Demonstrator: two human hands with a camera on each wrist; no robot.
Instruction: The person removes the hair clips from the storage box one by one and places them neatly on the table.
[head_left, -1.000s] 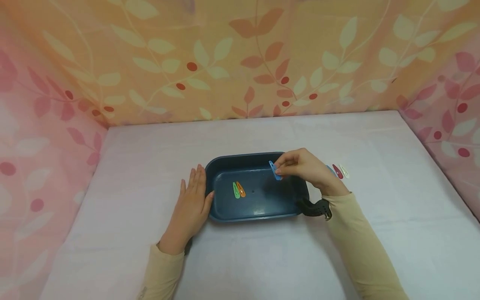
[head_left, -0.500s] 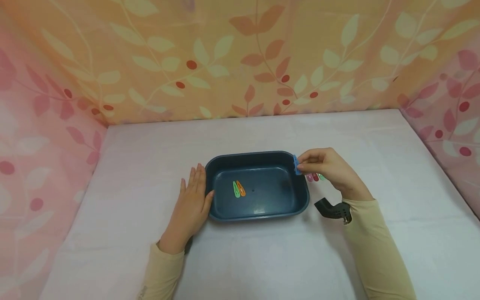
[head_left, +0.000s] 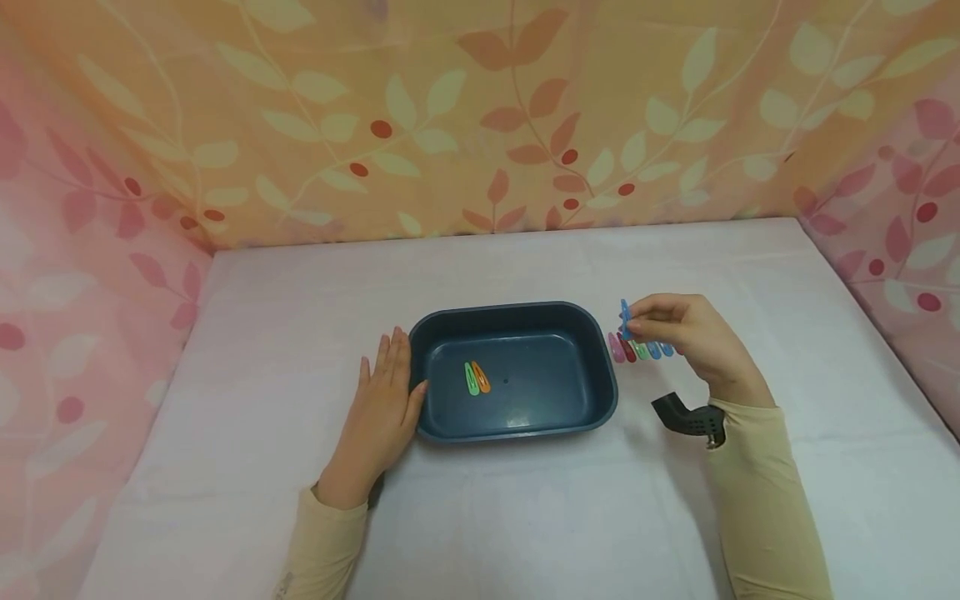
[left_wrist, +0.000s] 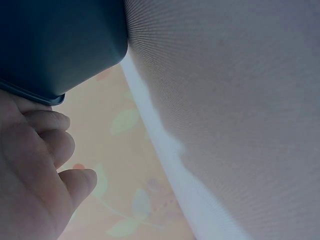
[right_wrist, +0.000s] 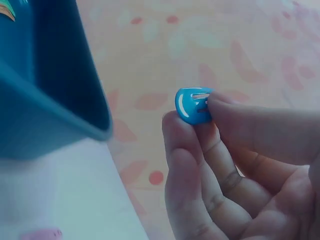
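A dark blue rectangular tray (head_left: 540, 375) stands mid-table, with a green hair clip (head_left: 471, 379) and an orange hair clip (head_left: 482, 377) side by side in its left half. My left hand (head_left: 378, 417) lies along the tray's left end, fingers straight and touching the rim. Beyond the tray's right end, my right hand (head_left: 693, 342) pinches a blue hair clip (head_left: 625, 319) between thumb and fingers, raised above the table. In the right wrist view, the blue clip's rounded end sticks out from the fingertips.
Under the right hand a row of hair clips lies close to the tray's right side, among them a pink clip (head_left: 616, 348), a red clip (head_left: 628, 348) and several more, partly hidden by the hand. A flowered cloth (head_left: 480, 125) hangs behind the white-covered table (head_left: 510, 525).
My right hand has moved right with the blue hair clip, from over the tray to above the row of clips, uncovering part of that row. The left hand stays put.
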